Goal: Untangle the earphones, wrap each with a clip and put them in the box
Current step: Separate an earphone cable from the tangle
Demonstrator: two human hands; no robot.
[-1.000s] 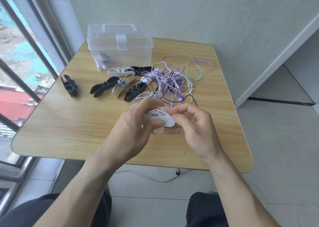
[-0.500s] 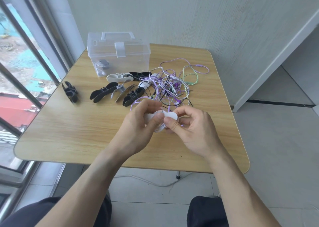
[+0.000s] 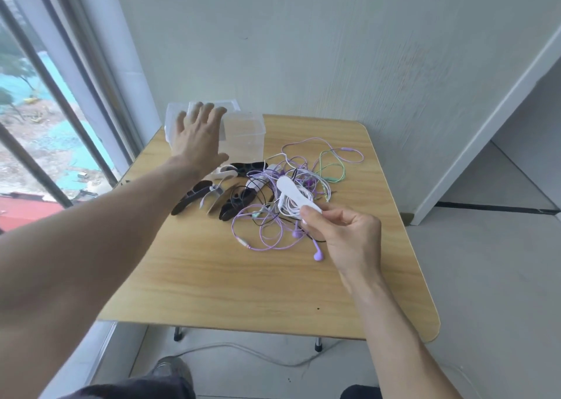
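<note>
L hand [image 3: 198, 134] moved to clear box [image 3: 247, 137] (fingers spread).

The left hand [image 3: 198, 136] reaches out with fingers spread and straight against the front of the clear plastic box [image 3: 246, 137], which stands at the far left corner of the wooden table [image 3: 212, 277]. To the right of the box and nearer the person, the right hand [image 3: 343, 237] pinches a white clip [image 3: 296, 196] wound with white earphone cable above a tangle of purple, green and black earphones [image 3: 273, 225]. Black and white clips [image 3: 212, 195] lie just in front of the box, left of the tangle.
</note>
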